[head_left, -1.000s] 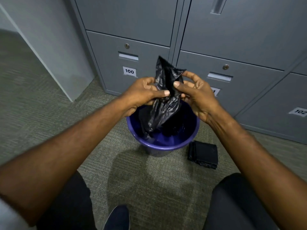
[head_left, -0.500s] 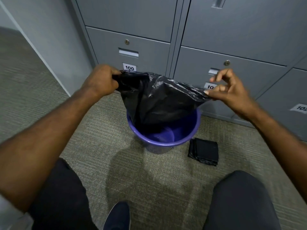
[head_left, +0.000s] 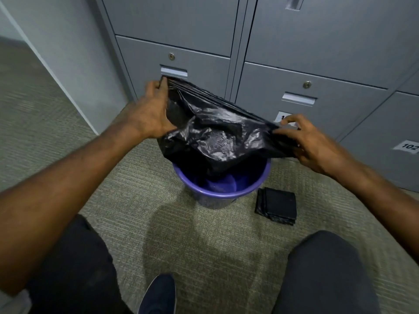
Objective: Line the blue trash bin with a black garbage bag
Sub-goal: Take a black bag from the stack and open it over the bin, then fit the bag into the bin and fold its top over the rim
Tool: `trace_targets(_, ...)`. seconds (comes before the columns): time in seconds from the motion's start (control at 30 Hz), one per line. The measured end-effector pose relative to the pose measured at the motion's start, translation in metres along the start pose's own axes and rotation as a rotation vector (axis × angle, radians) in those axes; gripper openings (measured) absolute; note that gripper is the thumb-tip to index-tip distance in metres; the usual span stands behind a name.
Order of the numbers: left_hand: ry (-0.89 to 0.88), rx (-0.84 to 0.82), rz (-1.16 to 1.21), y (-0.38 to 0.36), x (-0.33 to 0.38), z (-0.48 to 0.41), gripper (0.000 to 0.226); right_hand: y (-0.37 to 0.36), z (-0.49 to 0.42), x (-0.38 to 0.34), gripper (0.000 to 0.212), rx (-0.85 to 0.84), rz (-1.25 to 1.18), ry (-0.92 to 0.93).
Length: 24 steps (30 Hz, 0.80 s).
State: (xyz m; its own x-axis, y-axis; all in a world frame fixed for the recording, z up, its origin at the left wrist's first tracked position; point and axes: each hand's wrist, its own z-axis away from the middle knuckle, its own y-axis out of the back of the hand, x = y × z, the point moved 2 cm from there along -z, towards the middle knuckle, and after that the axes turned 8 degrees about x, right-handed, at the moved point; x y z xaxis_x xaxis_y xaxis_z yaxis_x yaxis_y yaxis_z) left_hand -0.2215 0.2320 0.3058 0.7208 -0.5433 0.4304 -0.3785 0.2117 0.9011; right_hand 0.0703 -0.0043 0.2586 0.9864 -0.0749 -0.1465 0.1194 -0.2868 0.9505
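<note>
A blue round trash bin (head_left: 223,193) stands on the carpet in front of grey lockers. Above it hangs a black garbage bag (head_left: 213,134), stretched wide between my hands, its lower end drooping inside the bin's far side. My left hand (head_left: 152,112) grips the bag's upper left edge, raised near a locker handle. My right hand (head_left: 310,141) pinches the right edge, lower and closer to me. The bag hides the back of the bin's rim.
A stack of folded black bags (head_left: 277,205) lies on the carpet just right of the bin. Grey lockers (head_left: 317,53) numbered 100 to 102 stand close behind. A white wall corner (head_left: 74,82) is at the left. My knees and one dark shoe (head_left: 158,295) are below.
The bag was bunched between both hands over the bin; my hands have pulled apart and spread it wide. My left hand has risen and moved left, the right one moved right.
</note>
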Motion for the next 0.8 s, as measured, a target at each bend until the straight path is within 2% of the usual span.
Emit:
trace_targets(0.03, -0.015, -0.034, -0.034, -0.004, 0.003, 0.004, 0.141, -0.004, 0.001, 0.006, 0.070, 0.008, -0.012, -0.081)
trace_targets(0.1, -0.067, -0.069, -0.137, -0.015, 0.010, 0.016, 0.154, -0.012, 0.004, 0.015, 0.086, 0.010, -0.071, -0.226)
trace_targets(0.2, -0.167, -0.069, -0.160, -0.034, 0.019, 0.038, 0.152, -0.020, 0.009, 0.024, 0.109, -0.004, -0.267, -0.396)
trace_targets(0.33, -0.352, 0.082, -0.235, -0.043, 0.030, 0.069, 0.146, -0.031, 0.027, 0.032, 0.117, -0.007, -0.710, -0.605)
trace_targets(0.43, -0.499, 0.083, -0.337, -0.052, 0.034, 0.095, 0.148, -0.038, 0.037, 0.031, 0.131, -0.055, -0.869, -0.676)
trace_targets(0.57, -0.621, 0.027, -0.481, -0.069, 0.021, 0.113, 0.145, -0.038, 0.040, 0.028, 0.153, -0.115, -0.671, -0.520)
trace_targets(0.67, -0.621, -0.050, -0.556, -0.074, 0.004, 0.104, 0.149, -0.036, 0.039, 0.030, 0.148, -0.081, -0.532, -0.421)
trace_targets(0.8, -0.514, -0.030, -0.544, -0.075, -0.010, 0.078, 0.149, -0.049, 0.045, 0.026, 0.146, -0.107, -0.379, -0.356)
